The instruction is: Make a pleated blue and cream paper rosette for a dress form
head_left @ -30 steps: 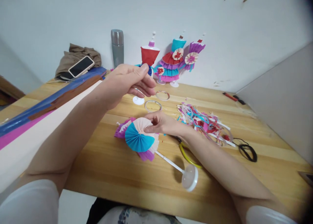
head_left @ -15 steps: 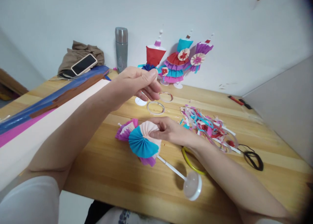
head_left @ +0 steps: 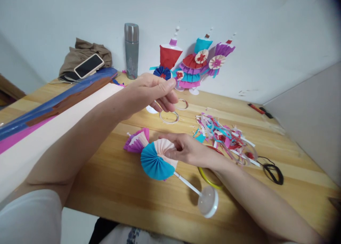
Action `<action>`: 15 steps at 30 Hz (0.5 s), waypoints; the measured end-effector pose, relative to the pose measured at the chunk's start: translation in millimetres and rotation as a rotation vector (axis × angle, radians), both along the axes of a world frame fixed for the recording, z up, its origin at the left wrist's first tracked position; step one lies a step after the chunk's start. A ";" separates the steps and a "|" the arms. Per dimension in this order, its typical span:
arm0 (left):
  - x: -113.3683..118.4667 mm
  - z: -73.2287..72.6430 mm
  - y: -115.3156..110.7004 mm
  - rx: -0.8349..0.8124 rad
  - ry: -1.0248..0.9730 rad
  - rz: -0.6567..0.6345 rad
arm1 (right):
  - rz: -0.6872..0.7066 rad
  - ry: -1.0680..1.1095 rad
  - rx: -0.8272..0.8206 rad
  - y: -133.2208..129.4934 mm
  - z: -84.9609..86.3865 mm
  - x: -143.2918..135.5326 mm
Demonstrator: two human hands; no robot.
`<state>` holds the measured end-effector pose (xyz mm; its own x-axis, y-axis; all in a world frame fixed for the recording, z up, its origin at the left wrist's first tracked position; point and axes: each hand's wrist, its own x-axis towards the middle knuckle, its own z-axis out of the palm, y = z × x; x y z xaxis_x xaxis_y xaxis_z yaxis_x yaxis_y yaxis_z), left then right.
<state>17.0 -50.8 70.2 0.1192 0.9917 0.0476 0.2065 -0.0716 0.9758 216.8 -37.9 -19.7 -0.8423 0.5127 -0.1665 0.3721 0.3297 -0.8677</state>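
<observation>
My right hand (head_left: 183,150) is closed around the peach side of a pleated paper rosette (head_left: 157,166), half turquoise and half peach. The rosette lies against a small paper-dressed mannequin (head_left: 137,141) with a purple frilled top. Its thin white stem (head_left: 188,183) slants to a round white base (head_left: 208,201) at the near side. Raised over the table, my left hand (head_left: 160,91) has its thumb against the curled fingers. Anything in that pinch is hidden. Below it lie a white disc (head_left: 151,109) and a thin tape ring (head_left: 169,122).
Three paper-dressed mannequins (head_left: 170,57) lean at the wall beside a grey flask (head_left: 131,55). Colourful paper scraps (head_left: 226,134), a yellow ring (head_left: 209,180) and a black cord loop (head_left: 275,174) lie right. Left are paper sheets (head_left: 87,102), a phone (head_left: 89,65) and brown cloth (head_left: 90,52).
The view has shifted slightly. Both hands keep nearly the same pose; the rosette sits slightly lower, and less purple frill shows beneath it.
</observation>
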 end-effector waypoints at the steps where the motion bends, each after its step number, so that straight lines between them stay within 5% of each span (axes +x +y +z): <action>1: 0.6 -0.5 0.6 0.005 0.026 -0.008 | -0.007 -0.013 0.016 -1.0 0.0 0.8; 15: -0.2 -3.3 -3.4 0.157 0.217 -0.082 | -0.007 0.013 -0.071 -2.1 1.5 10.4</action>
<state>16.8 -54.2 66.8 0.2230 0.9608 0.1645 0.3966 -0.2436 0.8851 227.2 -40.0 -18.2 -0.8409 0.5060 -0.1918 0.3627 0.2642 -0.8937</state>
